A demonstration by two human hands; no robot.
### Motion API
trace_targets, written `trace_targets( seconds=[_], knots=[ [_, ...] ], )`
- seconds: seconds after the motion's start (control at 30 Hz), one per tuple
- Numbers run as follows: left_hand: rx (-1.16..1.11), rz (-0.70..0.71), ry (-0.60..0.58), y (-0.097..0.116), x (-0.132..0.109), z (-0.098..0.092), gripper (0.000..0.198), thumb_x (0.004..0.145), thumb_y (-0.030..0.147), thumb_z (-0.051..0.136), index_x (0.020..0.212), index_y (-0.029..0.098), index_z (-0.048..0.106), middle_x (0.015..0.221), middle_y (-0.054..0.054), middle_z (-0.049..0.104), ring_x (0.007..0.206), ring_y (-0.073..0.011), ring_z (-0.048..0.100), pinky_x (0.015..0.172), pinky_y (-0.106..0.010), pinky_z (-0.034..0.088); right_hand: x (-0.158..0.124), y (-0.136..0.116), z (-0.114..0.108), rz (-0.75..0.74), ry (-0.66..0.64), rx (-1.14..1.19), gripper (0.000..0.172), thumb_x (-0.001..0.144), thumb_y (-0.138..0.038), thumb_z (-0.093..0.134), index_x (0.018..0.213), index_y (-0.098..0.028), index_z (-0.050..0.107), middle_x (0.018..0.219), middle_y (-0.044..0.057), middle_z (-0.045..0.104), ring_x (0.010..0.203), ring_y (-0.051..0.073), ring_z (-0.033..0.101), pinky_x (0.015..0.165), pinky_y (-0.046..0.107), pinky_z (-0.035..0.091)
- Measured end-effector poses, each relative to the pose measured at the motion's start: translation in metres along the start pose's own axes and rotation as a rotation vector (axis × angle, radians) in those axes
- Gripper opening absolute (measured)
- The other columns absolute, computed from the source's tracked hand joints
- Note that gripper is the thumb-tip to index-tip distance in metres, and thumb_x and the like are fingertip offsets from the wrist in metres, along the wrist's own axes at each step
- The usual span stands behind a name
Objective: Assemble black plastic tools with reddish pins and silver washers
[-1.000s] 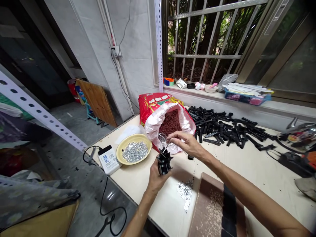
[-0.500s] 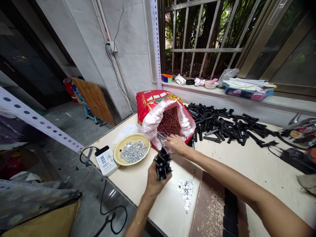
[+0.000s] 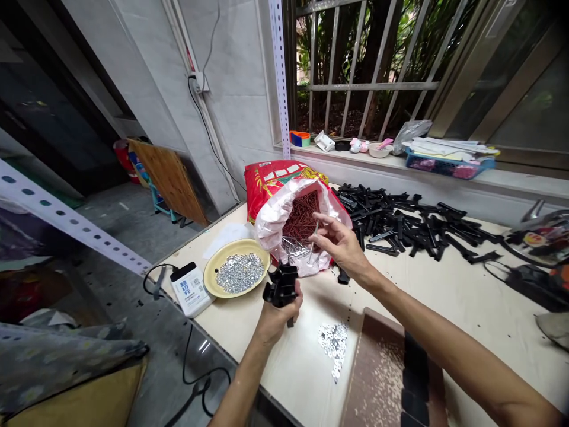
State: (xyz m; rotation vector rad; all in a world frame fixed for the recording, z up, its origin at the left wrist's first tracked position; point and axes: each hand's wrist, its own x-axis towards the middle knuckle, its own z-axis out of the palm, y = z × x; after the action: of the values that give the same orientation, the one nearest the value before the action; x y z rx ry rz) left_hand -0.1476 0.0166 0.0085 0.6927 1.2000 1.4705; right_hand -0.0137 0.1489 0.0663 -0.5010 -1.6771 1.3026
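My left hand point(image 3: 276, 323) is wrapped round a bunch of black channel-shaped pieces point(image 3: 281, 283), held upright over the table. At the mouth of the red sack point(image 3: 284, 173), my right hand point(image 3: 338, 242) pinches a thin silver nail point(image 3: 313, 243) between thumb and fingers. Reddish-brown nails point(image 3: 302, 218) fill the sack, whose white lining is folded outward. Loose silver nails point(image 3: 294, 248) lie at its front lip, just left of my right fingertips. The heads and tips of the nails are too small to make out.
A yellow bowl point(image 3: 211, 284) of small silver parts stands left of the sack, beside a white box point(image 3: 191, 292). Small silver washers point(image 3: 333, 347) lie near a brown board point(image 3: 368, 370). Black pieces point(image 3: 400, 222) are heaped at the back right, below the windowsill point(image 3: 395, 166).
My right hand has lifted out of the silver nails and moved right, with one nail now showing in its fingers. My left hand has tilted the black pieces and shifted slightly left.
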Motion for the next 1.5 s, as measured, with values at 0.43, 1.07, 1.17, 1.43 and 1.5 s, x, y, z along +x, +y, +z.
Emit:
trace_targets(
  seconds=[0.43, 1.07, 1.17, 1.43, 1.5],
  knots=[
    [0.162, 0.029, -0.021, -0.005, -0.004, 0.006, 0.032, 0.058, 0.024, 0.072, 0.087, 0.014, 0.062, 0.071, 0.0, 0.059, 0.043, -0.0064, 0.043, 0.037, -0.02, 0.036, -0.022, -0.012, 0.019, -0.03, -0.046, 0.085, 0.031, 0.082, -0.029, 0.063, 0.111, -0.021, 0.053, 0.077, -0.002, 0.055, 0.075, 0.012, 0.06, 0.07, 0.024, 0.05],
    [0.527, 0.242, -0.041, -0.007, 0.009, -0.01, 0.038, 0.06, 0.015, 0.065, 0.096, 0.015, 0.055, 0.07, 0.001, 0.058, 0.058, -0.0118, 0.051, 0.054, -0.024, 0.044, 0.019, -0.058, -0.004, -0.226, -0.642, -0.573, 0.01, 0.087, -0.015, 0.053, 0.097, -0.013, 0.053, 0.084, 0.001, 0.055, 0.074, 0.011, 0.049, 0.067, 0.023, 0.039],
    [0.51, 0.217, -0.033, -0.008, 0.009, -0.011, 0.037, 0.061, 0.016, 0.066, 0.097, 0.015, 0.057, 0.072, 0.0, 0.059, 0.055, -0.0112, 0.051, 0.05, -0.023, 0.043, 0.019, -0.057, -0.002, -0.205, -0.572, -0.489, 0.016, 0.089, -0.017, 0.05, 0.104, -0.012, 0.048, 0.084, 0.001, 0.053, 0.073, 0.01, 0.047, 0.066, 0.023, 0.039],
    [0.43, 0.117, -0.014, -0.009, 0.004, -0.01, 0.04, 0.056, 0.013, 0.069, 0.095, 0.015, 0.061, 0.073, -0.002, 0.063, 0.054, -0.0115, 0.053, 0.045, -0.021, 0.042, 0.018, -0.04, 0.001, -0.063, -0.749, -0.332, 0.038, 0.088, -0.028, 0.055, 0.121, -0.015, 0.041, 0.084, 0.0, 0.052, 0.07, 0.01, 0.046, 0.062, 0.022, 0.04],
    [0.407, 0.086, 0.015, -0.009, 0.002, -0.009, 0.036, 0.057, 0.015, 0.069, 0.092, 0.015, 0.062, 0.073, -0.002, 0.064, 0.054, -0.0123, 0.054, 0.044, -0.021, 0.042, 0.02, -0.042, -0.002, 0.015, -0.753, -0.225, 0.047, 0.088, -0.034, 0.055, 0.128, -0.016, 0.037, 0.096, 0.004, 0.053, 0.076, 0.01, 0.049, 0.062, 0.021, 0.042]
  ],
)
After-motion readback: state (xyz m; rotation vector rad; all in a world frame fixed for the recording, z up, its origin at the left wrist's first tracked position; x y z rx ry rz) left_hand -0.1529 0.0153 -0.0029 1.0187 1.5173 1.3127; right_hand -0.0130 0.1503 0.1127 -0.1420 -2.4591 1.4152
